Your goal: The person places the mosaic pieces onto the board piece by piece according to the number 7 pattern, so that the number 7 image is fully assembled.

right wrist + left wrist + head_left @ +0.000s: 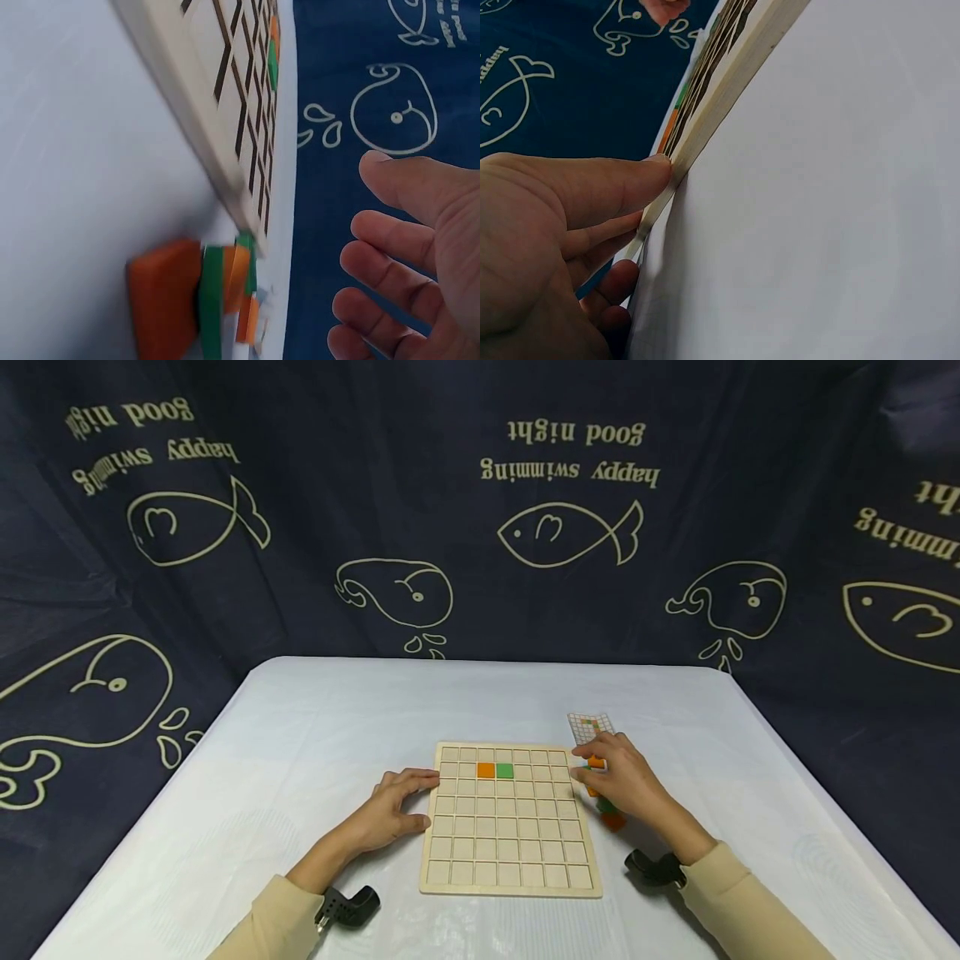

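Observation:
A square wooden grid board point(507, 827) lies on the table. Side by side in its second row from the far edge sit an orange tile point(486, 770) and a green tile point(505, 771). My left hand point(390, 810) rests at the board's left edge, thumb and fingertips against the rim. Over the board's right edge hovers my right hand point(618, 774), fingers relaxed and nothing held in the right wrist view. Beneath it are several loose tiles, among them an orange one point(161, 292) and a green one point(212, 300); the hand partly hides them in the head view.
Beyond my right hand lies a small card point(588, 727) printed with a coloured grid. A white cloth covers the table point(337, 710). Behind it hangs a dark curtain point(465, 527) with fish and whale drawings. Black wrist devices point(351, 906) sit at both cuffs.

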`<action>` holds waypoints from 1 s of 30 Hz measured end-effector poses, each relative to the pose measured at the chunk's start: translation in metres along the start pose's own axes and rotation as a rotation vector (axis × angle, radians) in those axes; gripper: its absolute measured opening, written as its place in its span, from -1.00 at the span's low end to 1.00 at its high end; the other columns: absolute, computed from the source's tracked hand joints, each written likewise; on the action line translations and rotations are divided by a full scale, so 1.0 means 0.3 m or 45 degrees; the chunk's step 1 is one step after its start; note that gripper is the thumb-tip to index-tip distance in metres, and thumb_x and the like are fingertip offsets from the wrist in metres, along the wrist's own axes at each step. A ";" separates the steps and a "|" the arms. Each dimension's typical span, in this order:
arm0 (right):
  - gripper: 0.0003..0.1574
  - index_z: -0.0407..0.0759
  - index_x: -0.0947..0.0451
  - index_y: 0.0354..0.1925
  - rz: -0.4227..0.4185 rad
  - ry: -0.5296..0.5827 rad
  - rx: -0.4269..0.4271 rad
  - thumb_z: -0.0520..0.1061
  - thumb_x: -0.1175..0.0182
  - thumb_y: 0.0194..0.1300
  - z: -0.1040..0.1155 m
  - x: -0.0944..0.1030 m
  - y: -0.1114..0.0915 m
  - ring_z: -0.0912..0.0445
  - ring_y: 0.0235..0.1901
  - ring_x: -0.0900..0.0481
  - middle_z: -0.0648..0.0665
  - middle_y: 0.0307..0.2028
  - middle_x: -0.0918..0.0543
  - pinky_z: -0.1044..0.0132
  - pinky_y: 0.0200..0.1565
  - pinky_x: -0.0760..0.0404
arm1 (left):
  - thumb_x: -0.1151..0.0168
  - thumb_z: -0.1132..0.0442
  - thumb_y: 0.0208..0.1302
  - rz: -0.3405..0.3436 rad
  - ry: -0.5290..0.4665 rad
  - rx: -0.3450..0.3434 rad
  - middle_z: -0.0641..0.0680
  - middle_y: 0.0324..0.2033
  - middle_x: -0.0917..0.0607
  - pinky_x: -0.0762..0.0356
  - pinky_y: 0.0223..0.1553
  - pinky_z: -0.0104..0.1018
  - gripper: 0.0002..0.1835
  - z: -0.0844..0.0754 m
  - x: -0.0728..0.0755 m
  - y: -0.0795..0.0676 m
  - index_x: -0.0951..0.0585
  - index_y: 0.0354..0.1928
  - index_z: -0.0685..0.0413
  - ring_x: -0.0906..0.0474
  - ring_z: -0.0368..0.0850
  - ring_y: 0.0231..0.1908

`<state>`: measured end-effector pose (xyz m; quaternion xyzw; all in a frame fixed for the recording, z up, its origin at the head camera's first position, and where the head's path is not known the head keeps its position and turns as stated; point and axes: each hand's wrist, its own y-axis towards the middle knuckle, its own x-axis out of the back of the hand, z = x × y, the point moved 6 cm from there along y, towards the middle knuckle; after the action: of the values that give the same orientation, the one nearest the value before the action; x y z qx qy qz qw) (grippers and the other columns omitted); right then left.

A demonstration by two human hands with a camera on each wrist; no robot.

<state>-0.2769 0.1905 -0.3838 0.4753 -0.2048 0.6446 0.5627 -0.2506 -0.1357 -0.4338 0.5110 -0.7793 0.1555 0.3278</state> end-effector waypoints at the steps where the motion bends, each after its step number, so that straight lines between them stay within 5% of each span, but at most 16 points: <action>1: -0.61 -0.15 -0.64 -0.07 -0.012 -0.004 0.001 -0.04 -0.34 0.13 -0.006 0.005 -0.002 0.03 -0.11 -0.41 -0.05 -0.16 -0.60 0.08 -0.13 -0.45 | -0.34 0.28 0.08 0.002 -0.002 0.002 -0.02 0.30 -0.39 -0.08 0.02 -0.19 -0.40 0.000 0.000 0.000 -0.47 0.23 0.09 -0.19 -0.10 0.08; 30: -0.57 -0.21 -0.64 -0.06 -0.039 -0.079 -0.145 -0.05 -0.34 0.12 -0.197 0.066 -0.004 -0.02 -0.19 -0.43 -0.16 -0.21 -0.61 0.18 -0.23 -0.36 | -0.34 0.28 0.08 0.010 -0.012 -0.001 -0.04 0.31 -0.38 -0.06 0.06 -0.12 -0.40 -0.001 -0.001 -0.002 -0.46 0.23 0.08 -0.18 -0.10 0.09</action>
<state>-0.2965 0.2486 -0.3947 0.4655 -0.2513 0.6080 0.5920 -0.2498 -0.1355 -0.4337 0.5084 -0.7830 0.1540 0.3236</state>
